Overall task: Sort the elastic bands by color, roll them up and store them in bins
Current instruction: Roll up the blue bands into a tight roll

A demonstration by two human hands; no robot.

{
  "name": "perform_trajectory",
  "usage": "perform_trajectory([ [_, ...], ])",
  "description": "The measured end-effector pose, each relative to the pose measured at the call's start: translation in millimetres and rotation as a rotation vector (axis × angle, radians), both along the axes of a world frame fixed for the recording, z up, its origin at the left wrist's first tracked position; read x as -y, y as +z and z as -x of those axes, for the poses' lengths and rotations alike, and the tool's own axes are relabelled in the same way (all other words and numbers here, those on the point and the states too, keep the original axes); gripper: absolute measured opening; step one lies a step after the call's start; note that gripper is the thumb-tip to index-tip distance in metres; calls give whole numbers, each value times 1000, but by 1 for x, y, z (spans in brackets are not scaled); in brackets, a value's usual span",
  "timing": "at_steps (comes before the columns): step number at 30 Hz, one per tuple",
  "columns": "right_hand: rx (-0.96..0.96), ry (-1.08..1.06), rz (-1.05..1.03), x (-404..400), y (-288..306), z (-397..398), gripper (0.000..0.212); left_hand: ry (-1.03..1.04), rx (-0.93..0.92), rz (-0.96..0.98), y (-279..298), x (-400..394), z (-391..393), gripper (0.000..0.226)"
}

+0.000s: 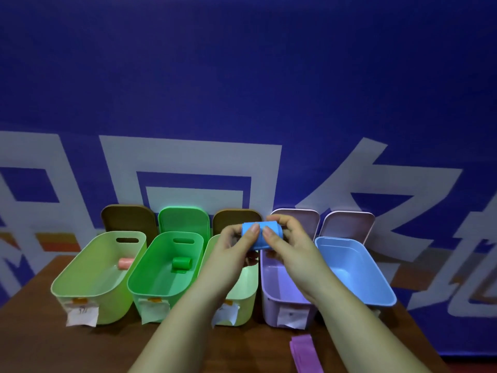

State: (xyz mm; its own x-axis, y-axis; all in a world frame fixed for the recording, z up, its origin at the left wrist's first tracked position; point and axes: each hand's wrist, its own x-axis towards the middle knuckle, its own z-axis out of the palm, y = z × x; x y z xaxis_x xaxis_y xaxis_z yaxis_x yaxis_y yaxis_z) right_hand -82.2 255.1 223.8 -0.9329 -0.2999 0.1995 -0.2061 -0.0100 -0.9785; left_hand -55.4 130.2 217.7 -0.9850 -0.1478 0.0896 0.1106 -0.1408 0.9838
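A rolled blue elastic band [262, 236] is held in the air above the bins. My left hand [236, 244] pinches its left end and my right hand [282, 238] pinches its right end, thumbs on top. Five open bins stand in a row on the brown table: light green bin [80, 281] with a pink roll [125, 264], green bin [150, 281] with a green roll [181, 264], another light green bin [246, 289] partly hidden by my left arm, purple bin [274, 289], and blue bin [357, 267]. A flat purple band [305, 352] lies at the table's front.
Lids lean upright behind the bins against a blue banner: brown lid [126, 219], green lid [184, 220], and pale purple lid [349, 224]. Paper labels [82, 316] hang on the bins' fronts. The table's right edge [419, 329] runs close beside the blue bin.
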Motion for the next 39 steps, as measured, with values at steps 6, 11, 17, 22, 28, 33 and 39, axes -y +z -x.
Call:
perform_trajectory([
  [6,38,-21,69,16,-5,17,39,-161,89,-191,3,39,18,20],
  [11,99,-18,96,35,-4,41,47,-119,99,-191,3,67,44,39],
  [17,173,-27,130,59,-24,67,41,-71,159,-181,-15,93,66,38],
  [22,211,-36,98,72,-42,88,41,-111,242,-229,-38,108,90,38],
  [28,282,-107,53,85,-76,117,44,-145,310,-256,-79,115,122,25],
  [33,337,-195,-16,92,-107,142,45,-133,355,-276,-114,115,152,25],
  [39,384,-306,-126,105,-148,177,45,17,429,-255,-154,102,189,24],
])
